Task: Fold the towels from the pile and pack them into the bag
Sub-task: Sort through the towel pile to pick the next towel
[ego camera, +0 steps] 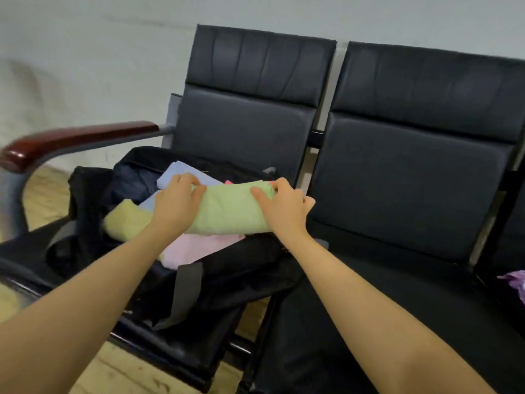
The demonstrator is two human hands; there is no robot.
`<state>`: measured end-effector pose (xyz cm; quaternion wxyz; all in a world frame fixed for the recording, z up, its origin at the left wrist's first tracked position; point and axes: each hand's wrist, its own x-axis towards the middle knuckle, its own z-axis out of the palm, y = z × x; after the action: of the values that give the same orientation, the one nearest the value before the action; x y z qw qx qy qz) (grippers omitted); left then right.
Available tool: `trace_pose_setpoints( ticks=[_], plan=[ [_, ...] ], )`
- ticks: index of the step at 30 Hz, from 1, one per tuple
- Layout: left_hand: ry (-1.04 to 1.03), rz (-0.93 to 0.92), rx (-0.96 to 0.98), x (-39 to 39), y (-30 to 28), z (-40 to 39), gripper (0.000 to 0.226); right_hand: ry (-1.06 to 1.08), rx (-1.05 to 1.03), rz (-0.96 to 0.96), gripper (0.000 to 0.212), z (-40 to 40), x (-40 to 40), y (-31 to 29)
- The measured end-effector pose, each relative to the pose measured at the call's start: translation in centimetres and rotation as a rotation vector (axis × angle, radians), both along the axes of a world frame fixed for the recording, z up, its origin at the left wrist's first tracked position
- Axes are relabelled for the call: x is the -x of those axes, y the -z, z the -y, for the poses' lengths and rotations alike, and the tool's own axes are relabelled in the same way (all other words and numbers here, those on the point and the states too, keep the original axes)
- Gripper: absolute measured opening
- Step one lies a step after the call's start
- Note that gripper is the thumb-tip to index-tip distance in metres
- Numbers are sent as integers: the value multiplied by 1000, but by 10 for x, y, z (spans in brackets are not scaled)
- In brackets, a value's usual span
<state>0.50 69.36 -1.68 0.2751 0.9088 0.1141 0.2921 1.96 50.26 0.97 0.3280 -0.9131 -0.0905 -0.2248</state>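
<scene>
Head view is showing two bare arms reaching up from the bottom of the frame to the middle. Both hands are holding a folded green towel (231,207) over an open black bag (250,268). At the towel's left end, the left hand (176,203) is gripping with its fingers curled over the far edge. At the right end, the right hand (284,204) is gripping too, with the thumb lying on top. The green towel is lying on other folded towels inside the bag: a yellow towel (126,218) is peeking out at the left, a pink towel (196,247) is sticking out just below it, and a blue towel (181,173) is showing behind the left hand. The bag is sitting on the left black chair (244,115), which has a brown armrest (68,142) at the left of the frame. A second black chair (412,172) is standing just beside it on the right. Something purple (515,282) is lying at the right edge; I cannot tell what it is.
</scene>
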Motion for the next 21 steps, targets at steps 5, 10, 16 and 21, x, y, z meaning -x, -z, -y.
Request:
trace_pose_setpoints(
  ticks=[5,10,16,21],
  plan=[
    [28,-45,60,-22,29,-34,23,-17,168,-27,36,-32,-8,20],
    [109,-145,35,-42,64,-41,19,22,357,-33,43,-37,-8,52],
    [127,-245,-96,-43,90,-30,22,106,458,-162,46,-25,-3,78],
    [151,33,-273,-41,86,-23,28,177,477,-19,56,-27,-7,89]
  ],
)
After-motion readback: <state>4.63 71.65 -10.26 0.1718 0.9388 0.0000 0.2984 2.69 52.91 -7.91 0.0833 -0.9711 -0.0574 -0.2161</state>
